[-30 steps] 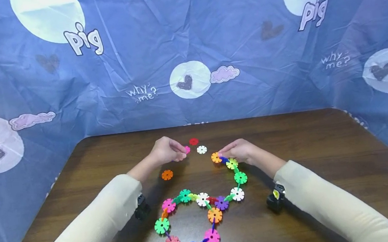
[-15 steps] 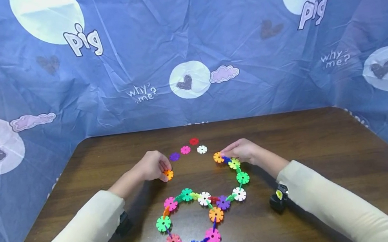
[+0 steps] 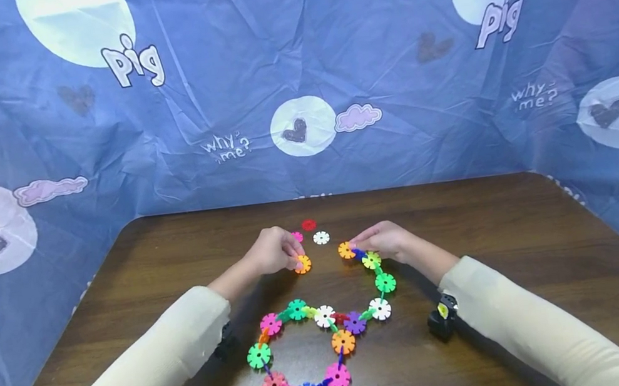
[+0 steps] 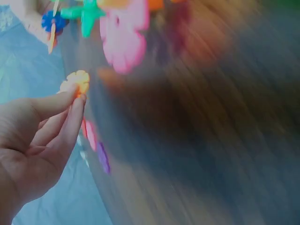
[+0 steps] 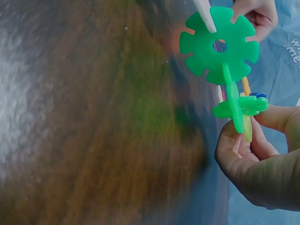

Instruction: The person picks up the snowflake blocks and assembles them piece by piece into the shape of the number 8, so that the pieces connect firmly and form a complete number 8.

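Note:
Between thumb and fingertips my left hand [image 3: 276, 250] pinches a loose orange slotted plastic disc [image 3: 304, 264], held on edge above the table. To its right, my right hand [image 3: 385, 240] grips one end of a chain of interlocked slotted discs. At that end an orange disc [image 3: 346, 251] and a blue disc [image 3: 359, 254] stick out from the fingers, with a yellow-green disc [image 3: 371, 261] just below. The chain runs down through a green disc [image 3: 385, 282] and a white disc [image 3: 380, 309] to a closed ring of discs nearer me. In the right wrist view a green disc [image 5: 239, 42] partly covers the fingers.
Loose discs lie beyond my hands: red [image 3: 308, 225], white [image 3: 321, 237] and pink [image 3: 297, 237], the pink partly behind my left hand. A purple disc [image 4: 103, 158] shows in the left wrist view. Blue printed cloth [image 3: 307, 174] hangs behind the brown table [image 3: 459, 215].
My left hand went from beside the pink disc to the orange disc at left, picked it up, and carried it right toward the chain's end. My right hand has hardly moved.

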The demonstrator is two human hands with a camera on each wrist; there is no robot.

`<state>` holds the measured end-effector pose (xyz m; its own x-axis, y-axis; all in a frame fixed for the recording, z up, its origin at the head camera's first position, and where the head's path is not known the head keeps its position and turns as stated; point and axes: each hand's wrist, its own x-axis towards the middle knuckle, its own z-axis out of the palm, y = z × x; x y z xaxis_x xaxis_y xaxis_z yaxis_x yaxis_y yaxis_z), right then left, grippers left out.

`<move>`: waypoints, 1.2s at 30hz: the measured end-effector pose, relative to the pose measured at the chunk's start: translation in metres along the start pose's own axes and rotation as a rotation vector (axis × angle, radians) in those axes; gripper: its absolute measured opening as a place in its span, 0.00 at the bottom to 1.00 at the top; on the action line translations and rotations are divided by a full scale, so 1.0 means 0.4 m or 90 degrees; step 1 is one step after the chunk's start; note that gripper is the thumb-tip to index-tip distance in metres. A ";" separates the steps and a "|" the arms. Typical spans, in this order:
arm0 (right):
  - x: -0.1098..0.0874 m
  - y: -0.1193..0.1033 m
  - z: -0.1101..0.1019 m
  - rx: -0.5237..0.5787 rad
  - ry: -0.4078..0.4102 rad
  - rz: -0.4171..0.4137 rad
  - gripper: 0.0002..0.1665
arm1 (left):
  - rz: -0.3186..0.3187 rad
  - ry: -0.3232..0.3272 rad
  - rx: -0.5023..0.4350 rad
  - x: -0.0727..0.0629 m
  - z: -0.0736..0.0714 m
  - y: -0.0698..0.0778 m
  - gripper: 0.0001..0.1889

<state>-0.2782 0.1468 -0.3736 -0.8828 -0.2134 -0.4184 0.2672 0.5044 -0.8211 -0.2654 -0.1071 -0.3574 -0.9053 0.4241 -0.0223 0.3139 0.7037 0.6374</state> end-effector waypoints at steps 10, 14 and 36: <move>-0.001 -0.010 0.004 0.000 0.008 0.017 0.20 | 0.064 0.050 -0.009 0.045 0.052 0.064 0.04; 0.000 -0.009 0.003 -0.002 0.006 0.017 0.21 | 0.067 0.057 -0.003 0.052 0.062 0.074 0.04; 0.005 -0.023 0.008 0.006 0.036 0.042 0.19 | 0.130 0.124 0.033 0.074 0.097 0.082 0.05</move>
<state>-0.2815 0.1391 -0.3681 -0.8832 -0.1327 -0.4498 0.3292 0.5078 -0.7961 -0.2706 -0.0494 -0.3669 -0.8581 0.4463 0.2539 0.5052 0.6457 0.5725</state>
